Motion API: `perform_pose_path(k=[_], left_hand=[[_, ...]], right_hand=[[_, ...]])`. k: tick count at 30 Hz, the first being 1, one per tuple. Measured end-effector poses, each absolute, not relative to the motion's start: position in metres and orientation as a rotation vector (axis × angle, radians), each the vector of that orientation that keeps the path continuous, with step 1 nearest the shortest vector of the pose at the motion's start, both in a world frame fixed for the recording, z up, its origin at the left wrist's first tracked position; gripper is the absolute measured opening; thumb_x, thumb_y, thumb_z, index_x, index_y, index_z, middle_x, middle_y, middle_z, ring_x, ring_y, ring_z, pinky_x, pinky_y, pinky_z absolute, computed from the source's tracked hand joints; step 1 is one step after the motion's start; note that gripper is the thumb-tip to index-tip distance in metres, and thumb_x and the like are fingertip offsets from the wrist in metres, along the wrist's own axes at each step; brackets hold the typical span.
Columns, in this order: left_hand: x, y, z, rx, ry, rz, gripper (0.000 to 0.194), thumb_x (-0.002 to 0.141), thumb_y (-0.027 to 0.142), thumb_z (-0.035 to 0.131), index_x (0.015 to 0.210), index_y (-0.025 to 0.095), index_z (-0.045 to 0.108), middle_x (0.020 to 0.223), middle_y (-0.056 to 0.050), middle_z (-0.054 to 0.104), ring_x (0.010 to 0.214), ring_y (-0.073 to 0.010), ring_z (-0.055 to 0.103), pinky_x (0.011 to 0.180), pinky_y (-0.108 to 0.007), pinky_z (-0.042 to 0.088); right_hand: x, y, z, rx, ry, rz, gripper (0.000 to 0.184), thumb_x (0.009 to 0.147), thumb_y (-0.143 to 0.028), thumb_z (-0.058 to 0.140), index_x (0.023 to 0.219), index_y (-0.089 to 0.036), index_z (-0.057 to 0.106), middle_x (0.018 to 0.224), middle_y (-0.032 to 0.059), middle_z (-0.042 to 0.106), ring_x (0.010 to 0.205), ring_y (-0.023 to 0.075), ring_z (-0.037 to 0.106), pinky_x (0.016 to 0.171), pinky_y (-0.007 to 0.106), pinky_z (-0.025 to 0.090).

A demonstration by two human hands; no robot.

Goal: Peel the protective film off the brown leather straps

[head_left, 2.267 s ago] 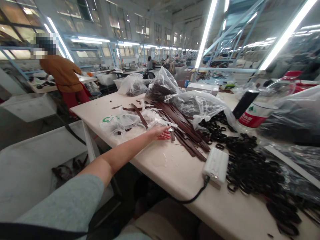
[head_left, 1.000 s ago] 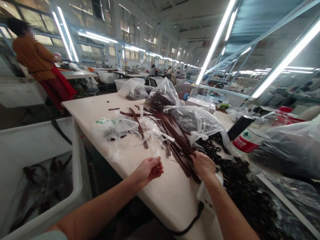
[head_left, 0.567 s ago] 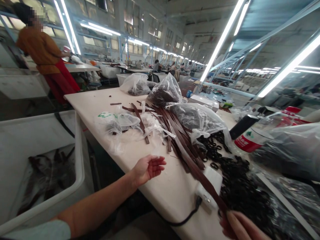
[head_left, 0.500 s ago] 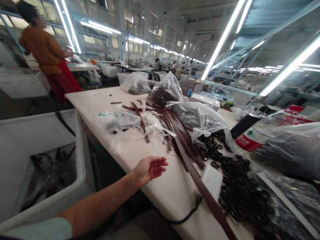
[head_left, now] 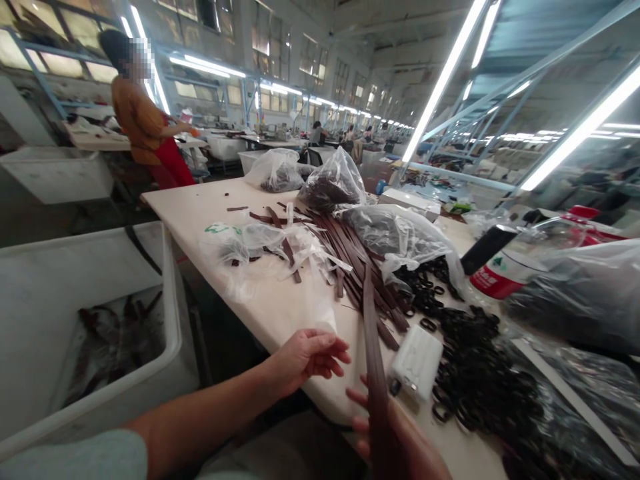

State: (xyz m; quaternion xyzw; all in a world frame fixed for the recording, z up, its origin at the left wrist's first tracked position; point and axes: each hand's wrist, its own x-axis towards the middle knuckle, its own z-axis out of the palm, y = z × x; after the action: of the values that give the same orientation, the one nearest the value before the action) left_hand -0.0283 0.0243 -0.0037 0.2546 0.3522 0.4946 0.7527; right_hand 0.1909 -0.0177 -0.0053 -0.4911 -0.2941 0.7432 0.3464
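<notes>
My right hand (head_left: 413, 443) is at the bottom of the view around a long dark-brown strap (head_left: 373, 333); its fingers show to the left of the strap and the palm to the right. The strap's far end points over a pile of similar brown strips (head_left: 345, 247). To the left, my left hand (head_left: 313, 357) hovers by the table's near edge, fingers loosely curled and apart, holding nothing. A blurred whitish strip (head_left: 323, 310) shows just beyond it. Beside the strap sits a small white box-shaped device (head_left: 419, 363).
Black rings (head_left: 485, 380) are heaped on the right of the table (head_left: 270, 313). Filled plastic bags (head_left: 400, 230) stand behind. A white bin (head_left: 173, 333) with brown strips inside is on the left. A co-worker (head_left: 143, 127) stands farther off.
My right hand has come into view on the brown strap, whose far end has swung upright. My left hand has moved slightly nearer and right. The co-worker appears farther right.
</notes>
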Motion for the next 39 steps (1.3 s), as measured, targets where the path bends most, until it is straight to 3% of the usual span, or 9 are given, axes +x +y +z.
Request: perform_pose_path(k=[3,6,9,13,18,25,30,34,39], left_hand=[[-0.028,0.014,-0.005,0.635,0.762,1.025,0.034,0.078,0.044,0.072,0.084,0.011,0.073,0.082,-0.010,0.075,0.060,-0.0129,0.069,0.052,-0.017,0.046],[-0.028,0.007,-0.005,0.731,0.769,0.912,0.033,0.078,0.045,0.069,0.082,0.012,0.072,0.078,-0.009,0.074,0.058,-0.0126,0.067,0.053,-0.019,0.046],[-0.025,0.000,-0.005,0.841,0.766,0.761,0.034,0.077,0.046,0.068,0.081,0.013,0.073,0.076,-0.008,0.073,0.059,-0.0132,0.066,0.056,-0.021,0.047],[-0.021,-0.006,-0.006,0.940,0.779,0.604,0.038,0.078,0.050,0.067,0.082,0.013,0.074,0.080,-0.008,0.073,0.063,-0.0139,0.065,0.061,-0.023,0.047],[-0.027,-0.003,-0.011,1.063,0.922,0.728,0.040,0.078,0.051,0.070,0.085,0.012,0.075,0.076,-0.004,0.070,0.068,-0.0136,0.059,0.065,-0.023,0.044],[-0.024,0.011,-0.011,0.931,1.026,0.803,0.035,0.060,0.044,0.083,0.069,0.011,0.075,0.060,-0.002,0.063,0.058,-0.0116,0.052,0.061,-0.024,0.039],[-0.019,0.013,-0.014,0.753,0.999,0.884,0.041,0.052,0.046,0.088,0.064,0.011,0.070,0.062,-0.002,0.065,0.056,-0.0106,0.053,0.059,-0.023,0.039],[-0.016,0.015,-0.009,0.631,0.902,0.970,0.047,0.047,0.046,0.092,0.066,0.011,0.067,0.061,-0.001,0.063,0.056,-0.0102,0.055,0.062,-0.024,0.045],[-0.014,0.019,0.006,0.551,0.800,1.053,0.046,0.050,0.040,0.094,0.060,0.012,0.059,0.057,0.002,0.057,0.052,-0.0070,0.053,0.056,-0.019,0.047]], right_hand=[[0.165,0.026,0.007,-1.163,-0.700,1.915,0.056,0.060,-0.045,0.091,0.104,-0.019,0.068,0.078,-0.0011,0.069,0.049,0.0063,0.053,0.044,0.018,0.043],[0.145,0.042,0.010,-1.151,-0.914,2.004,0.050,0.063,-0.057,0.085,0.082,-0.016,0.065,0.054,-0.0092,0.048,0.039,0.0018,0.030,0.037,0.015,0.026],[0.136,0.044,0.007,-1.202,-1.078,2.000,0.057,0.062,-0.067,0.079,0.058,-0.020,0.047,0.042,-0.0116,0.032,0.037,0.0033,0.026,0.035,0.018,0.020],[0.134,0.044,0.005,-1.267,-1.114,1.881,0.053,0.059,-0.054,0.084,0.057,-0.022,0.043,0.040,-0.0132,0.030,0.036,0.0029,0.023,0.035,0.019,0.017],[0.137,0.045,0.007,-1.328,-1.194,1.692,0.040,0.060,-0.048,0.083,0.062,-0.019,0.055,0.039,-0.0119,0.036,0.035,0.0038,0.027,0.035,0.019,0.018],[0.145,0.034,0.004,-1.310,-1.155,1.626,0.040,0.065,-0.051,0.081,0.069,-0.017,0.060,0.045,-0.0087,0.047,0.035,0.0040,0.034,0.034,0.018,0.022],[0.170,0.023,0.006,-1.255,-0.989,1.618,0.055,0.067,-0.058,0.081,0.103,-0.020,0.064,0.075,-0.0016,0.070,0.055,0.0099,0.062,0.054,0.021,0.051],[0.183,0.035,0.013,-1.219,-0.822,1.653,0.053,0.063,-0.050,0.088,0.101,-0.019,0.068,0.094,0.0070,0.076,0.078,0.0187,0.072,0.073,0.030,0.060],[0.183,0.077,0.018,-1.198,-0.760,1.738,0.032,0.077,-0.042,0.079,0.093,-0.017,0.068,0.076,0.0028,0.073,0.056,0.0112,0.064,0.052,0.021,0.055]])
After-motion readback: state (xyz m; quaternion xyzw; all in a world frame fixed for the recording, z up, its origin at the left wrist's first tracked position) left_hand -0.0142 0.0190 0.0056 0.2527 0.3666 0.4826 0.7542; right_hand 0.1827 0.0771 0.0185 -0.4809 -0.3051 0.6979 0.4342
